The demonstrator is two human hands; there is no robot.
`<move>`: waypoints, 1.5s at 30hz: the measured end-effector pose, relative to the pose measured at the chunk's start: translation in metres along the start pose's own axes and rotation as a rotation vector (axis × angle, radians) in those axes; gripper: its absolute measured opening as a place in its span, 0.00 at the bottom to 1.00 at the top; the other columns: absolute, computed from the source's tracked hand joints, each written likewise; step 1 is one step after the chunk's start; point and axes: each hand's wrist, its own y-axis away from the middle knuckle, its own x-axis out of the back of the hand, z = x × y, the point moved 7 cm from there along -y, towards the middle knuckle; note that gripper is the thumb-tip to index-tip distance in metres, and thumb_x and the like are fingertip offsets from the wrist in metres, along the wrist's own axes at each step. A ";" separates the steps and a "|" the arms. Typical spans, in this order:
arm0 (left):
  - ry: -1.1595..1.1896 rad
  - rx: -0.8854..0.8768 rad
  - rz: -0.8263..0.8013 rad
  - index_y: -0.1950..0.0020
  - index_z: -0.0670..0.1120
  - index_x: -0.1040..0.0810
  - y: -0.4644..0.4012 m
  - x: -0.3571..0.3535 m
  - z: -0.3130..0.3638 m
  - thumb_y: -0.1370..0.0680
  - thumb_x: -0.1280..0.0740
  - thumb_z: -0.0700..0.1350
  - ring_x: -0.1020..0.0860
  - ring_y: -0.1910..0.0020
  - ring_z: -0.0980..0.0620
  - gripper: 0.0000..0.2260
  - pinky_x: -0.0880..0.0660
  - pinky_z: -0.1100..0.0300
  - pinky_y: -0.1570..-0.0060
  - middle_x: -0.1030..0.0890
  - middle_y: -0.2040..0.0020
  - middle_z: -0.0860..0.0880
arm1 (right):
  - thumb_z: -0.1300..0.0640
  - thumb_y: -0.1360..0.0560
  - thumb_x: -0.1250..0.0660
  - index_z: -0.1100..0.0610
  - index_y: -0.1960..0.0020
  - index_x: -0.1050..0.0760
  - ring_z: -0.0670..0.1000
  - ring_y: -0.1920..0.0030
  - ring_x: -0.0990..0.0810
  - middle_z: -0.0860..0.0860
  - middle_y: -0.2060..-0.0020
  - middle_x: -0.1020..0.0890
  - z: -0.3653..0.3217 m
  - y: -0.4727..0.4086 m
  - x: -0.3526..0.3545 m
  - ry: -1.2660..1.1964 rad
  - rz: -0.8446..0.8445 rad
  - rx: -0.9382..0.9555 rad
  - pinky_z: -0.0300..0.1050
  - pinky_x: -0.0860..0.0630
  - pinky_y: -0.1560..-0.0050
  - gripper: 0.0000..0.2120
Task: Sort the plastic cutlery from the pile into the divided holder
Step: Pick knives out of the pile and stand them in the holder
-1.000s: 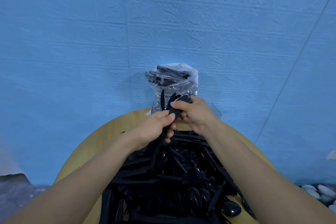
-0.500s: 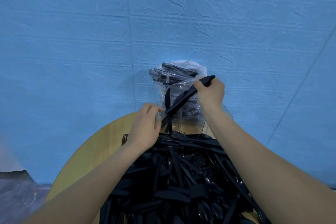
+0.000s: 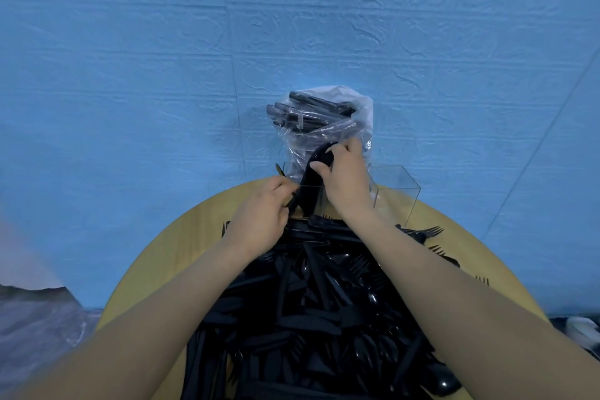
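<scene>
A big pile of black plastic cutlery (image 3: 318, 308) covers the round wooden table (image 3: 181, 256). At the table's far edge stands the clear divided holder (image 3: 397, 187). My right hand (image 3: 345, 178) grips several black pieces (image 3: 313, 182) by their upper ends, their lower ends down inside the holder's left compartment. My left hand (image 3: 263, 214) pinches a thin black piece (image 3: 292, 201) at the holder's left front wall. Which kind of cutlery each hand has is hard to tell.
A clear plastic bag (image 3: 328, 127) of black cutlery leans against the blue wall (image 3: 292, 26) behind the holder. Loose forks (image 3: 422, 232) lie at the pile's right edge. Grey-purple floor covering shows at lower left.
My right hand came down from beside the bag and lowered its cutlery into the holder. My left hand stayed at the holder's left front, fingers still pinched.
</scene>
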 end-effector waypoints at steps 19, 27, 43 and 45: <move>0.148 0.245 -0.036 0.35 0.50 0.27 0.117 0.007 0.010 0.21 0.36 0.46 0.27 0.41 0.55 0.14 0.29 0.59 0.42 0.29 0.38 0.54 | 0.51 0.25 0.32 0.58 0.39 0.28 0.48 0.53 0.28 0.52 0.48 0.25 0.006 0.153 0.013 -0.032 -0.430 -0.151 0.38 0.32 0.53 0.18; 0.180 0.328 -0.026 0.36 0.49 0.26 0.136 0.003 0.003 0.21 0.36 0.48 0.28 0.41 0.56 0.14 0.33 0.64 0.44 0.28 0.43 0.54 | 0.59 0.23 0.37 0.63 0.42 0.27 0.54 0.55 0.21 0.55 0.55 0.20 -0.003 0.149 0.017 -0.016 -0.300 -0.222 0.49 0.23 0.51 0.12; 0.241 0.356 -0.032 0.55 0.50 0.26 0.111 -0.017 0.021 0.24 0.33 0.50 0.28 0.52 0.51 0.05 0.29 0.55 0.49 0.26 0.57 0.53 | 0.65 0.24 0.41 0.51 0.60 0.26 0.49 0.66 0.29 0.61 0.56 0.18 0.033 0.150 0.108 -0.674 0.212 -0.446 0.47 0.31 0.61 0.12; 0.329 0.358 -0.028 0.58 0.50 0.27 0.103 -0.017 0.028 0.24 0.33 0.49 0.28 0.58 0.54 0.06 0.28 0.58 0.55 0.27 0.60 0.54 | 0.65 0.23 0.40 0.52 0.61 0.25 0.48 0.68 0.31 0.58 0.61 0.17 0.033 0.154 0.109 -0.724 0.203 -0.455 0.46 0.32 0.62 0.12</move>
